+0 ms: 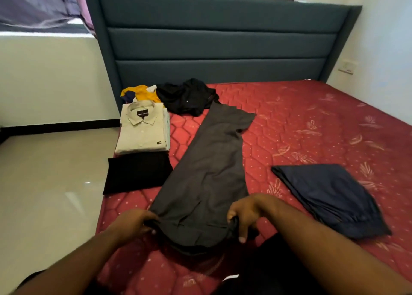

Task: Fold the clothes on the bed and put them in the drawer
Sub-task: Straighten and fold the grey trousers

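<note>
Grey trousers (207,172) laid lengthwise on the red mattress (312,120), left hand (131,223) and right hand (247,212) each pinching a waistband corner; best to keep both corners level and taut, carrying waist squarely toward hems.

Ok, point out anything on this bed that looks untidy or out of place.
Two unfolded heaps near the headboard: a crumpled black garment and a bunched yellow one behind the folded shirt. The grey trousers lie at a slant, both hands gripping one end.
</note>
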A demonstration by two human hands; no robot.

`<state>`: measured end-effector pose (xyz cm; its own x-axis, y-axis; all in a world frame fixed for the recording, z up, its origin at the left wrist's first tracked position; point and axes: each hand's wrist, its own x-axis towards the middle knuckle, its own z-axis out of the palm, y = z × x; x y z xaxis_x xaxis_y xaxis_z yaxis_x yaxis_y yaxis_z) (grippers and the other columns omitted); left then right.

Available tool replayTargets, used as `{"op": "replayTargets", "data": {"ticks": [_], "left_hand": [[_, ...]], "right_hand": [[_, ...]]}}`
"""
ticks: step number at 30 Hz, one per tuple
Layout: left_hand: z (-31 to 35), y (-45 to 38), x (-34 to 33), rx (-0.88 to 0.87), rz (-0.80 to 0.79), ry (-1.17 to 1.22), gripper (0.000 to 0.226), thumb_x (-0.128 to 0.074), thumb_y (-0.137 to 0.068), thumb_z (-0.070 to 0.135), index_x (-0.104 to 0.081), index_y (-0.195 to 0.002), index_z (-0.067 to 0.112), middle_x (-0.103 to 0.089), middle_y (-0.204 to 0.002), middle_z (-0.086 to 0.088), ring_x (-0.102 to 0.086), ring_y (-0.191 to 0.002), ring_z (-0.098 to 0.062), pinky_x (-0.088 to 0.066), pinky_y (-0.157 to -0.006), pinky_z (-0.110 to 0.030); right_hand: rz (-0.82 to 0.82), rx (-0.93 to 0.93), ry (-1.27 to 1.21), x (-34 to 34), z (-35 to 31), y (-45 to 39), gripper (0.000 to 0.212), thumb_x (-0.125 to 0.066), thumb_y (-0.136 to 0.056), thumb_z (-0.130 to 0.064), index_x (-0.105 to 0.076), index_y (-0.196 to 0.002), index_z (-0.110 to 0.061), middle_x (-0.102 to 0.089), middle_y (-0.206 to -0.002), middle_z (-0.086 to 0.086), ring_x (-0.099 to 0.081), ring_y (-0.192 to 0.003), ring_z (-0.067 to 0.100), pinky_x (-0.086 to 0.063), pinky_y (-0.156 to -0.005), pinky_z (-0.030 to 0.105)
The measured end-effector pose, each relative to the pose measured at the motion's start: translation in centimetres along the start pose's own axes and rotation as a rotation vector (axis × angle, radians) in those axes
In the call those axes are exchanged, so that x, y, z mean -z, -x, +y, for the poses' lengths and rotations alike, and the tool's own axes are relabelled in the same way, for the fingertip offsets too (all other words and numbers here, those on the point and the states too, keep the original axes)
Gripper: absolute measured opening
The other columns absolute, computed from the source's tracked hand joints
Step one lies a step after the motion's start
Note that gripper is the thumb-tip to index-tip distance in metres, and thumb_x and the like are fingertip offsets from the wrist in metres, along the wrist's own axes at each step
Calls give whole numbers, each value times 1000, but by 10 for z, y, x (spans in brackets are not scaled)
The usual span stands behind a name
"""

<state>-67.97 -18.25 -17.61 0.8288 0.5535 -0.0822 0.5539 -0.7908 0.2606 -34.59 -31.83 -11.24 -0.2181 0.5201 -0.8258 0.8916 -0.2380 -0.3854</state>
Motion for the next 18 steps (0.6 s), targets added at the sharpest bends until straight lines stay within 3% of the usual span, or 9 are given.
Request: {"op": "replayTargets", "data": {"ticks": [2,4,6,7,10,13,15,18], "left_hand": [[2,-1,12,42,-392,-24,43,-74,-73,32,-71,-116,29,-72,-110,9,-65,-98,-11,-47,-81,-23],[10,-10,20,50,-692,6,43,-79,-75,31,-70,-117,22,-72,-109,4,-65,-95,-12,-48,-80,-24],[18,-24,27,123,-819,124,39,-80,-77,34,-72,-112,18,-72,-95,8,-63,-81,-7,-50,-75,-20],[21,-35,31,157,-773,164,35,-79,-80,34,-73,-109,16,-69,-89,9,-61,-75,-3,-48,-69,-14],[23,-82,45,190,-352,185,25,-73,-86,33,-75,-99,12,-70,-89,3,-63,-78,-6,-44,-67,-13],[26,-130,52,236,-90,375,20,-73,-85,27,-77,-97,12,-74,-94,1,-66,-88,-8,-45,-78,-17],[27,-163,54,316,21,532,14,-74,-85,23,-77,-92,11,-73,-82,0,-66,-78,-8,-45,-72,-16],[23,-217,54,470,173,752,13,-73,-85,17,-71,-73,12,-62,-59,-3,-57,-57,-14,-44,-60,-20]], "right_hand": [[-142,-28,-130,8,3,6,21,-75,-76,-1,-68,-75,-21,-67,-69,-5,-61,-59,10,-53,-56,24],[-248,-74,-241,9,6,4,15,-67,-87,-6,-67,-86,-21,-68,-67,-7,-62,-56,6,-52,-53,21],[-109,-83,-226,10,8,-5,2,-67,-91,-21,-67,-90,-19,-65,-62,-9,-56,-53,3,-46,-51,18],[61,-52,-215,13,12,-14,10,-70,-88,-26,-71,-90,-16,-67,-67,-7,-56,-59,5,-48,-56,21],[586,60,-289,25,25,-37,17,-76,-82,-25,-75,-86,-8,-71,-81,4,-56,-73,7,-48,-71,25],[783,38,-398,42,34,-50,16,-77,-79,-22,-69,-65,-19,-66,-70,1,-55,-67,7,-44,-66,23],[863,23,-478,59,43,-58,22,-76,-80,-18,-65,-61,-21,-64,-66,1,-54,-64,7,-43,-63,23],[1082,-6,-635,93,60,-73,12,-72,-82,-9,-70,-70,-9,-63,-65,2,-51,-57,2,-39,-56,15]]}}
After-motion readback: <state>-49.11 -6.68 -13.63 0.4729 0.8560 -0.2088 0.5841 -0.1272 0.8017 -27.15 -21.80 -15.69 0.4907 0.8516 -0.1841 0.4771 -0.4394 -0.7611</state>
